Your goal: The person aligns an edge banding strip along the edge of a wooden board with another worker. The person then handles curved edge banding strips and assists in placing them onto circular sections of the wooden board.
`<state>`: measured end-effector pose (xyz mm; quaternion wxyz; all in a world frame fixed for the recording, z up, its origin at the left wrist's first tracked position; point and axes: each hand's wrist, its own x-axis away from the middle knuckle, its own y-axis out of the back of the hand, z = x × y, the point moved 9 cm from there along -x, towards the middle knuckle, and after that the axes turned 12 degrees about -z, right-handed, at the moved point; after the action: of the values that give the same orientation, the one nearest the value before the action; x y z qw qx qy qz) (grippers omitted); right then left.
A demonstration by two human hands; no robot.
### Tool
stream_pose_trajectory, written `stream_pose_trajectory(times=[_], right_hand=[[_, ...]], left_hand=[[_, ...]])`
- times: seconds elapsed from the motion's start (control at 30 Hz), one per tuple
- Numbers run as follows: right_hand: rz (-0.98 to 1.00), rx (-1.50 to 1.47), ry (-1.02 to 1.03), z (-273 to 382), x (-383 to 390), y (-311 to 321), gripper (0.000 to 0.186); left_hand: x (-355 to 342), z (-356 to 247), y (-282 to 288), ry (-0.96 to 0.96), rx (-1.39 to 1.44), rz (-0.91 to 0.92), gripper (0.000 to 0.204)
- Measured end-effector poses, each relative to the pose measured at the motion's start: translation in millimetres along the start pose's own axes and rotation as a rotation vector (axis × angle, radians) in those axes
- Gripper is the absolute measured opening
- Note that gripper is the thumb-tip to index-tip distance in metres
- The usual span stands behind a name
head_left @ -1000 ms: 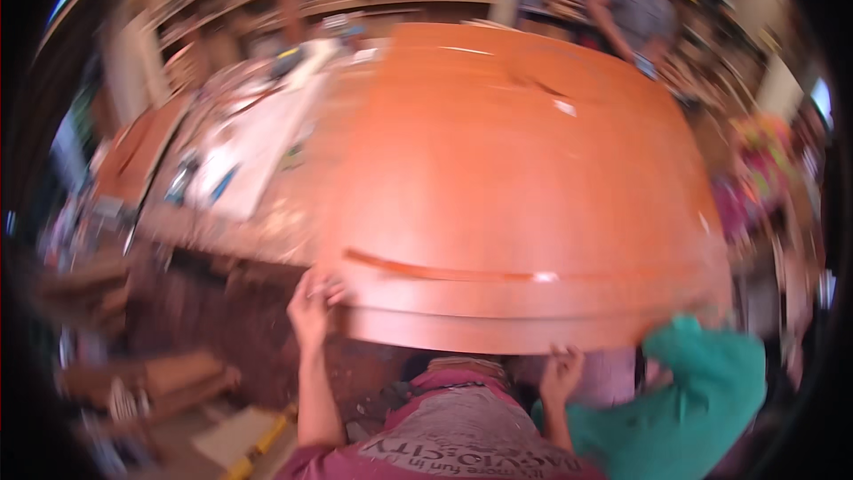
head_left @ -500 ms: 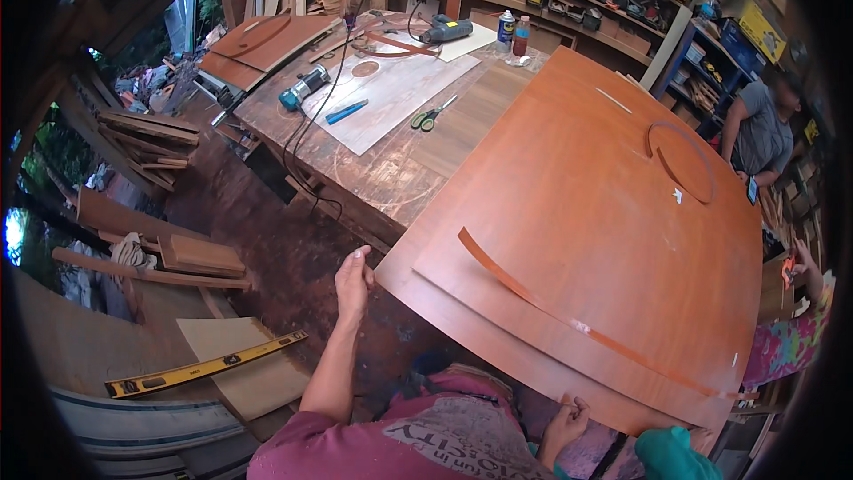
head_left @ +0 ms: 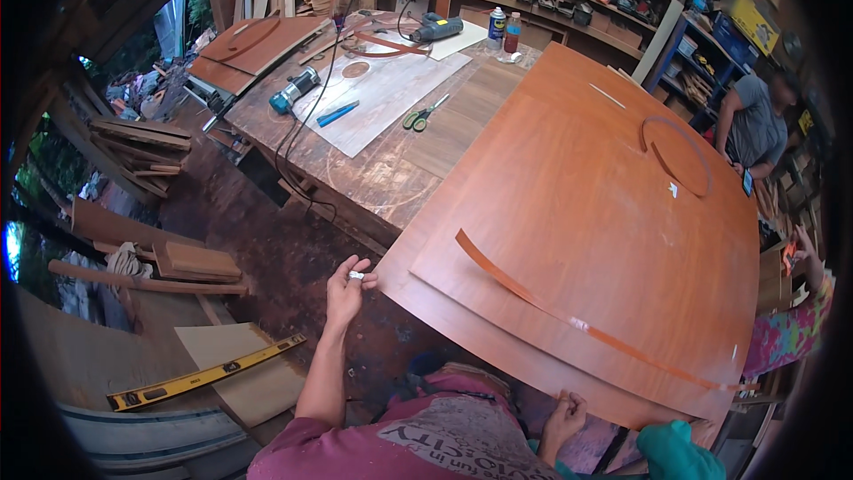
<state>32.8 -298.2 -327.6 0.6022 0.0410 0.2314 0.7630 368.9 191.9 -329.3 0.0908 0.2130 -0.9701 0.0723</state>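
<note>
A workshop surrounds the work, with loaded wall shelves (head_left: 542, 4) at 12 to 1 o'clock. The wooden counter (head_left: 382, 187), toward 11 o'clock, carries a heat gun (head_left: 437, 28), a teal-and-silver trim router (head_left: 293, 92), and green-handled scissors (head_left: 422, 116). Filling 2 to 4 o'clock is a reddish-brown wood-grain sheet (head_left: 586, 213), laid over a second sheet (head_left: 480, 329) whose near margin shows beneath it. A narrow edging strip (head_left: 498, 274) runs across the top sheet at 4 o'clock.

As far as can be judged, the sheets are stacked and roughly lined up, but the strip's near end curls free and does not look fixed along an edge; any joining appears still undone.

The left hand (head_left: 348, 289), at 7 to 8 o'clock, is just beside the sheets' corner, its fingers loosely bent; whether its grip pinches the small white piece (head_left: 356, 275) or wears it cannot be told. The right hand (head_left: 566, 416), at 5 o'clock, is curled by the near edge; its grip is unclear.

Compared with half a second ago, the left fingers have spread and turned, while sheets and strip keep their arrangement.
</note>
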Motion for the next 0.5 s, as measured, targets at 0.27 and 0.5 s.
stream_pose_trajectory(times=[0.27, 0.5], right_hand=[[0.226, 0.107, 0.119, 26.5, 17.4, -22.4, 0.011], [0.58, -0.042, 0.446, 87.1, 85.4, -64.0, 0.008]], left_hand=[[-10.7, -51.1, 2.1, -0.167, -0.486, 0.049, 0.03], [-41.4, -58.1, 95.7, -0.314, -0.972, -0.157, 0.047]])
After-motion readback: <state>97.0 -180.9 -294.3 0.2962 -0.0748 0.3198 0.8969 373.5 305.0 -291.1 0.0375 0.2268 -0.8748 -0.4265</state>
